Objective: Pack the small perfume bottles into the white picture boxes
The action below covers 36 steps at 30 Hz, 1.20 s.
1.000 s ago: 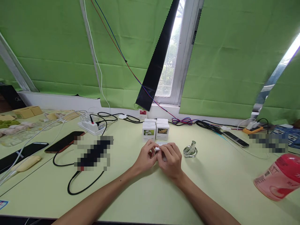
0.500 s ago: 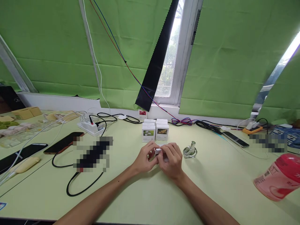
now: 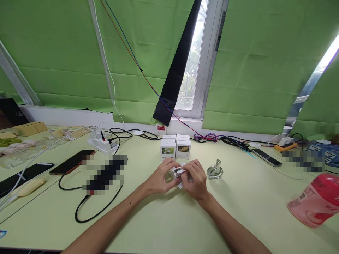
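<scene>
Between the fingers of both hands is a small white box (image 3: 175, 173), with a pale flap sticking out below it. My left hand (image 3: 161, 179) is closed on the box's left side, thumb below and fingers above. My right hand (image 3: 196, 180) grips the right end, and its fingers cover much of the box. Just beyond stand several white boxes with flower pictures, among them one with white flowers (image 3: 167, 151) and one with yellow flowers (image 3: 183, 150). To the right of my right hand is a glass bottle with a silver cap (image 3: 215, 170).
A red canister (image 3: 315, 199) stands at the right, with a phone (image 3: 266, 157) farther back. On the left are a power strip (image 3: 102, 144), a dark phone (image 3: 71, 161) and looping black cables. Coiled wires (image 3: 206, 137) run along the wall.
The small white box has turned in my hands so more of its end shows, and a pale flap now hangs below. My left hand has shifted slightly left.
</scene>
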Motion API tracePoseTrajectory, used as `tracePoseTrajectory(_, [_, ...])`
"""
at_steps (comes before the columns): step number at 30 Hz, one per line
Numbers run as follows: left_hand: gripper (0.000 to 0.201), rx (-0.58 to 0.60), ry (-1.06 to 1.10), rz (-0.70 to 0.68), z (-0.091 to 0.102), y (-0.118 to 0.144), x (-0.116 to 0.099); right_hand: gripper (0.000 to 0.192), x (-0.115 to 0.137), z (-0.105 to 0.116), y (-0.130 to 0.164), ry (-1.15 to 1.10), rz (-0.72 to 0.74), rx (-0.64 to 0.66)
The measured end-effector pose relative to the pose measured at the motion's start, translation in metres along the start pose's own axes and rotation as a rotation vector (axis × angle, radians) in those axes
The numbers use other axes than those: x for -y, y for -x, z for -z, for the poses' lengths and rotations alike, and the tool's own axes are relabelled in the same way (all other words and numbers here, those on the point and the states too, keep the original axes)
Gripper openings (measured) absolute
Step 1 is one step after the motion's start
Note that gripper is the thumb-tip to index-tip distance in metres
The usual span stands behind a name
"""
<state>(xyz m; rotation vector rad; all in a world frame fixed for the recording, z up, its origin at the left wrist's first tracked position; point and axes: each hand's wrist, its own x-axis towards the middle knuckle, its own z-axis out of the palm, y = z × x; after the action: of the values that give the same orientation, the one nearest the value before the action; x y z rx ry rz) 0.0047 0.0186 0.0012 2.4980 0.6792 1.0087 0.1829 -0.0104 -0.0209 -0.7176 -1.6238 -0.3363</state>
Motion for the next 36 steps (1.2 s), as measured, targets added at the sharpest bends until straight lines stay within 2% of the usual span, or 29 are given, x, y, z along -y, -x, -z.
tracePoseTrajectory(5, [0.041, 0.046, -0.050, -0.009, 0.003, 0.001, 0.003, 0.023, 0.000, 0.001, -0.001, -0.034, 0.009, 0.006])
tracePoseTrajectory(14, [0.072, 0.159, -0.018, -0.019, 0.004, 0.002, 0.002, 0.025, 0.002, 0.002, -0.004, -0.137, 0.056, 0.025])
tracePoseTrajectory(18, [0.078, 0.215, 0.013, 0.002, 0.003, 0.002, 0.002, 0.025, 0.004, 0.003, -0.005, -0.179, 0.072, 0.038])
tracePoseTrajectory(25, [0.073, 0.218, 0.030, 0.035, 0.003, 0.000, -0.003, 0.025, 0.003, 0.003, -0.004, -0.205, 0.054, 0.047])
tracePoseTrajectory(28, [0.071, 0.215, 0.009, 0.092, 0.002, -0.001, -0.005, 0.025, 0.002, 0.003, -0.003, -0.208, 0.035, 0.043])
tracePoseTrajectory(32, [0.058, 0.214, -0.030, 0.174, -0.002, -0.001, -0.004, 0.026, 0.000, 0.003, -0.003, -0.190, 0.021, 0.045])
tracePoseTrajectory(36, [0.045, 0.175, -0.108, 0.180, -0.008, -0.001, 0.000, 0.028, -0.005, 0.002, -0.001, -0.152, 0.008, 0.045])
